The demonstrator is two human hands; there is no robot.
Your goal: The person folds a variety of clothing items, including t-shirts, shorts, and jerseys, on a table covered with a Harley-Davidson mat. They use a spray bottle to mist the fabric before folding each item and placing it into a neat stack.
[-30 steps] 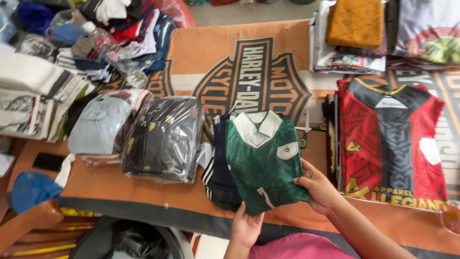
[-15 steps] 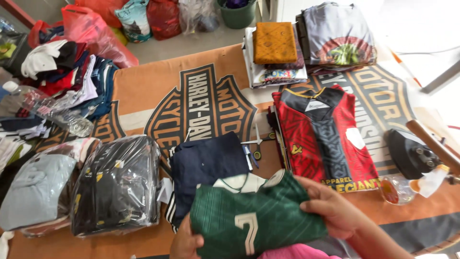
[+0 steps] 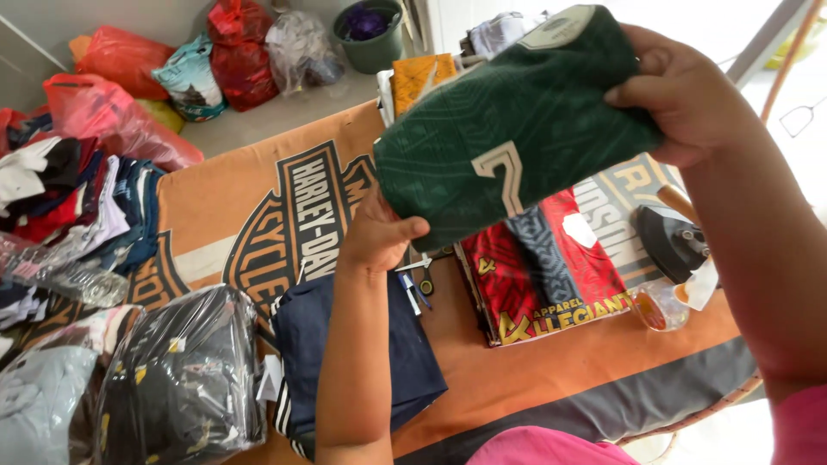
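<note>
A folded dark green jersey (image 3: 508, 129) with a white numeral is lifted in the air between both my hands. My left hand (image 3: 379, 234) grips its lower left end; my right hand (image 3: 680, 90) grips its upper right end. Below it on the orange cloth-covered table (image 3: 233, 194) lie a folded navy shirt (image 3: 388, 344) by my left forearm and a folded red and grey jersey (image 3: 551, 267), partly hidden by the green one.
Plastic-wrapped folded garments (image 3: 181, 379) sit at the front left. A clothes iron (image 3: 672, 237) and a small cup (image 3: 659, 306) are at the right. Scissors (image 3: 426, 280) lie between the shirts. Piles of clothes (image 3: 77, 198) and red bags (image 3: 233, 47) are behind.
The green jersey has been raised off the navy shirt, from low on the table up and to the right, still held in both hands. The view has swung right.
</note>
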